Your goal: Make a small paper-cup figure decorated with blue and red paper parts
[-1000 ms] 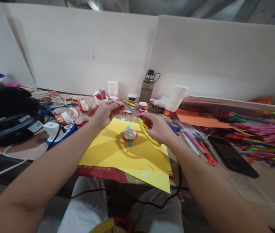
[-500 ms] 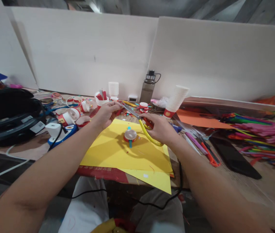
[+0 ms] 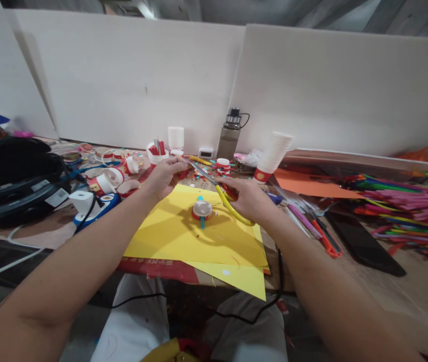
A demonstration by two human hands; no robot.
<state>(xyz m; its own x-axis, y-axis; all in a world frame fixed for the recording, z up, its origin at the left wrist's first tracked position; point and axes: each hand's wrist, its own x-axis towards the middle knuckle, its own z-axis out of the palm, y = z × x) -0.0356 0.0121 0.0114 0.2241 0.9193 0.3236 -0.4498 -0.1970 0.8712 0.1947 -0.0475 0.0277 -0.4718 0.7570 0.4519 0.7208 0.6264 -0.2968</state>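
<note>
My right hand grips a pair of scissors by its yellow handles, with the blades pointing left. At the blade tips is my left hand, its fingers pinched together. Whatever small thing those fingers hold is too hidden to name. Below and between both hands, a short cut-down paper cup with a red band sits on yellow paper. Blue strips stick out from the cup at its far and near sides. Small scraps lie around it.
Left are a blue-and-white power strip, black headgear and several cut cup rings. A water bottle and stacked paper cups stand behind. To the right lie a phone, a red-orange cutter and coloured pipe cleaners.
</note>
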